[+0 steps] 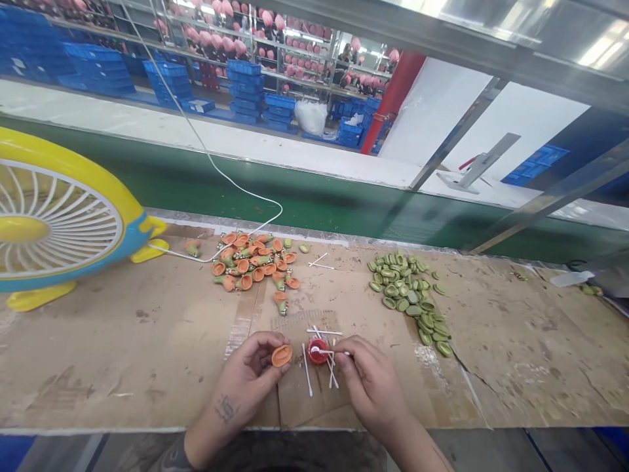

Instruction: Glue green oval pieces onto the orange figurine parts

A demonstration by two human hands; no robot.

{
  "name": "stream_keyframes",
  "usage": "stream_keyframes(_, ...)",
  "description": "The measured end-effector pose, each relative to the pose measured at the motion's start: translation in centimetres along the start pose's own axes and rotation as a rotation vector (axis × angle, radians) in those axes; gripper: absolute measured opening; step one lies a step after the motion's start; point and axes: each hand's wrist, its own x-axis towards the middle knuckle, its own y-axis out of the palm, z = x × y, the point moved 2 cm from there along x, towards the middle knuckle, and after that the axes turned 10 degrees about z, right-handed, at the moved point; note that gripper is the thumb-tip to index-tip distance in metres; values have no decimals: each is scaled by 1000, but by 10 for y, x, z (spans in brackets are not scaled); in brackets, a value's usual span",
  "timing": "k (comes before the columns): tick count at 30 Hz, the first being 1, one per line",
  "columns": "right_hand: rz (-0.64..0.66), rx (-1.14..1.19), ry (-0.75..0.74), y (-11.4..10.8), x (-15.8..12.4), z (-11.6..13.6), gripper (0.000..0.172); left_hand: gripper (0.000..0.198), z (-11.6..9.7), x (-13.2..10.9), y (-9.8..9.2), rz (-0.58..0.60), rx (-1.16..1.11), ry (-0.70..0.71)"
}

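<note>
My left hand point(250, 373) pinches a small orange oval piece point(282, 356) between thumb and fingers, just above the cardboard-covered bench point(147, 354). My right hand point(366, 380) grips a white cotton swab point(327, 352) whose tip rests in a small red cap point(318, 351) standing on the bench between my hands. Several loose swabs point(307, 379) lie around the cap. A heap of orange-and-green pieces point(253, 262) sits further back, and a pile of green oval pieces point(410, 292) lies to the right.
A yellow and blue desk fan point(54, 223) stands at the left, its white cable point(236, 183) running back over a green conveyor belt point(295, 196). Metal frame bars point(457, 134) cross at the right. Stacked blue crates point(246, 92) fill the background.
</note>
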Motion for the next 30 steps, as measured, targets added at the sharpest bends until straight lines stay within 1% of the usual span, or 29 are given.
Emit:
stream_keyframes(2, -21, 0, 19, -1, 1, 1, 17, 19, 0, 0, 0, 4, 5, 15)
stream_keyframes(4, -81, 36, 30, -3, 2, 5, 16, 19, 0, 0, 0, 7, 0, 27)
stream_keyframes(6, -163, 132, 58, -3, 2, 11, 16, 19, 0, 1, 1, 12, -10, 36)
stream_keyframes(8, -188, 259, 99, 1, 2, 16, 16, 18, -1, 1, 1, 20, -20, 42)
stream_keyframes(11, -138, 403, 142, 15, 3, 21, 18, 18, -4, 0, 1, 26, -20, 45)
stream_keyframes(14, -99, 431, 143, 28, 7, 24, 18, 19, -5, -1, 1, 40, -17, 45)
stream_keyframes(16, -85, 432, 128, 33, 11, 26, 19, 19, -5, -1, 1, 50, -23, 49)
stream_keyframes(22, -56, 385, 110, 31, 18, 30, 20, 17, -4, 0, 2, 44, -8, 35)
stream_keyframes(30, -71, 332, 95, 30, 14, 22, 22, 19, -4, -1, 2, 57, 20, 28)
